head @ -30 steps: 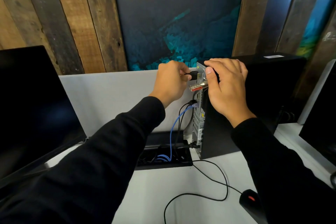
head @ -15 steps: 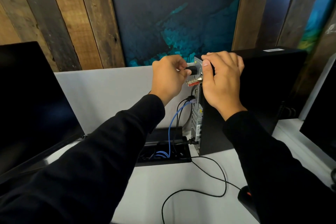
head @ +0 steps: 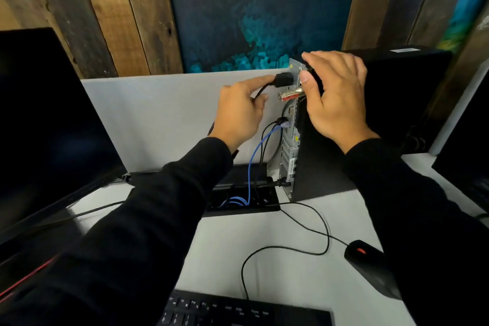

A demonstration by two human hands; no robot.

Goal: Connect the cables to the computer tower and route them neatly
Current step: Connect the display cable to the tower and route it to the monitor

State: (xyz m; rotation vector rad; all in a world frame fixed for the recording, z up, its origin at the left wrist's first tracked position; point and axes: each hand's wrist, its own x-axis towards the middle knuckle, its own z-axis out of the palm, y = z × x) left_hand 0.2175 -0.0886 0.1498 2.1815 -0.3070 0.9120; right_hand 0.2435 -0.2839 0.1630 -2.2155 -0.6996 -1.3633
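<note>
Both arms, in black sleeves, reach forward to the upper rear corner of the upright black computer tower [head: 325, 167], which stands on the white counter [head: 291, 272] with its grey metal back panel turned leftward.

The left hand [head: 239, 111] is raised to the left of the tower with the wrist bent. Its index finger is stretched straight out and its tip touches the black power plug [head: 363, 79] seated near the top of the tower's back panel; the thumb lies along the plug's black cable just below. The other fingers are relaxed and half curled, gripping nothing.

The right hand [head: 337, 95] rests over the tower's top rear edge, palm down, fingers loosely spread and draped on the top. Its thumb presses the back edge, just above a silver and red latch [head: 291, 93] sticking out from the panel.

Lower on the back panel a blue network cable [head: 255, 156] and thin black cables are plugged in; they drop to a black cable tray [head: 242, 210] sunk in the counter left of the tower's base. In front of the tower lies a black mouse [head: 366, 263] with its looping cord, and nearer the camera a black keyboard [head: 243, 312]. A dark monitor [head: 50, 124] stands far to the tower's left.
</note>
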